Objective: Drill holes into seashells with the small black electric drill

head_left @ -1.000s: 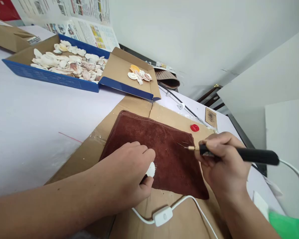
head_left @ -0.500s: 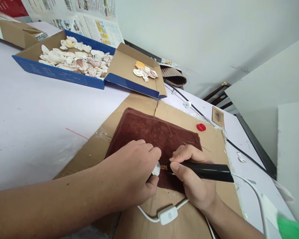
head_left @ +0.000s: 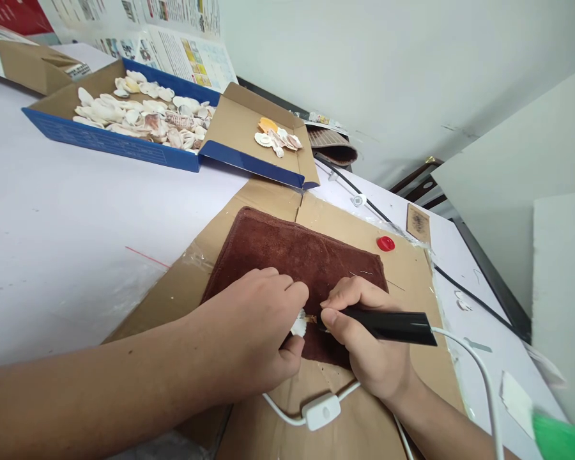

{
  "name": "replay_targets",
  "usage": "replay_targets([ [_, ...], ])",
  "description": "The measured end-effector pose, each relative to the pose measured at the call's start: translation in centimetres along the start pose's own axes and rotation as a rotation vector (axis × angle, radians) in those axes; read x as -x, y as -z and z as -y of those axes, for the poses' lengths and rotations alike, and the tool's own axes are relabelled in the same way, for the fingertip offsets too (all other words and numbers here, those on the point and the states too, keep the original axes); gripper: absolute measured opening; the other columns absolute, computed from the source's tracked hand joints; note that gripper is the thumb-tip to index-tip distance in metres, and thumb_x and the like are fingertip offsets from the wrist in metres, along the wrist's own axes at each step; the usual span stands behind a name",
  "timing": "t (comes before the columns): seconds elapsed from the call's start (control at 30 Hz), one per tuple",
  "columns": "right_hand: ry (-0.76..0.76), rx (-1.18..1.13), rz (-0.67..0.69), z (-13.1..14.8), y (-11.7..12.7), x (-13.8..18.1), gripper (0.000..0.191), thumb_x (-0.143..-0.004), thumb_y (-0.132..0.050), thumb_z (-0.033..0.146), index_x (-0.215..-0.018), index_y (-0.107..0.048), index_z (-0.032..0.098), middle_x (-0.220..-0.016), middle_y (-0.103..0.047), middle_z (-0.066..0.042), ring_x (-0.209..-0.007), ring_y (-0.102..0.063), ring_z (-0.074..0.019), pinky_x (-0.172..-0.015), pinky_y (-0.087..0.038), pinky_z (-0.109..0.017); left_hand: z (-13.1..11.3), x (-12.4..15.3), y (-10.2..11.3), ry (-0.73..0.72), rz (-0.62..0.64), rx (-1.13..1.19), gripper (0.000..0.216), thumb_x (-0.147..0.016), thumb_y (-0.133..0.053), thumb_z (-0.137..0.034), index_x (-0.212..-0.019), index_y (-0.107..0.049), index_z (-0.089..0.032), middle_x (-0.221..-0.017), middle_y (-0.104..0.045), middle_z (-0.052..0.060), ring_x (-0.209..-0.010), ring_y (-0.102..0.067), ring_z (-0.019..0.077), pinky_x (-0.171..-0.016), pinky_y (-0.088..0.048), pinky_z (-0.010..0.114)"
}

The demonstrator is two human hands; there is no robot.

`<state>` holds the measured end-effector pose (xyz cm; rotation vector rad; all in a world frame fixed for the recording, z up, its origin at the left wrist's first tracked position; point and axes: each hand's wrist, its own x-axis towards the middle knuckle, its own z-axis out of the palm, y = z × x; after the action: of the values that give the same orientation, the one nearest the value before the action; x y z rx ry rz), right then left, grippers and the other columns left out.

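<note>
Left hand (head_left: pixel 249 332) pinching small white shell (head_left: pixel 299 324) between thumb and fingers, at near edge of brown cloth (head_left: pixel 287 249). Right hand (head_left: pixel 364 348) closed round black pen tool (head_left: pixel 393 324), tip at shell. I'd rate shell light, brittle, slick: grip the rim, gently, cloth underneath.

Bright, even light fills the room and nearly washes out the white table (head_left: pixel 52 211). Shadows are faint and soft. A highlight streaks the black tool (head_left: pixel 393 324). Wide-angle stretch bends the edges; the green object (head_left: pixel 561 441) in the corner is blurred
</note>
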<state>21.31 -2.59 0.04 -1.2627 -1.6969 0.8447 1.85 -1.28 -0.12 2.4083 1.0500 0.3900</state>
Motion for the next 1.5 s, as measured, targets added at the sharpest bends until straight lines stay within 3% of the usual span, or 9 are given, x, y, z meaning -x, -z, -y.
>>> replay_targets([
  [0.6,0.049,0.016,0.022,0.02,-0.10,0.12,0.018,-0.081,-0.067,0.014,-0.065,-0.064,0.022,-0.059,-0.063,0.005,-0.054,-0.056,-0.0113,-0.051,-0.046,-0.025,0.15,0.13,-0.29,-0.009,-0.020,-0.005,0.026,-0.082,-0.059,-0.014,-0.076,-0.036,-0.026,-0.075,-0.056,0.002,-0.075,-0.056,0.0235,-0.073,-0.050,0.042],
  [0.9,0.040,0.026,0.026,-0.09,-0.05,0.22,0.019,-0.081,-0.066,0.013,-0.065,-0.063,0.022,-0.059,-0.063,0.006,-0.054,-0.056,-0.0106,-0.051,-0.046,-0.024,0.09,-0.05,-0.23,0.000,0.032,-0.018,0.029,-0.082,-0.057,-0.015,-0.075,-0.031,-0.026,-0.077,-0.056,0.002,-0.077,-0.056,0.0243,-0.073,-0.050,0.043],
  [1.5,0.048,0.031,0.030,-0.32,0.01,0.07,0.018,-0.082,-0.067,0.014,-0.066,-0.063,0.022,-0.060,-0.063,0.006,-0.054,-0.056,-0.0100,-0.052,-0.046,-0.023,0.06,0.04,-0.35,-0.011,-0.003,-0.015,0.031,-0.082,-0.057,-0.015,-0.075,-0.029,-0.027,-0.075,-0.053,0.001,-0.075,-0.054,0.0231,-0.070,-0.045,0.041],
])
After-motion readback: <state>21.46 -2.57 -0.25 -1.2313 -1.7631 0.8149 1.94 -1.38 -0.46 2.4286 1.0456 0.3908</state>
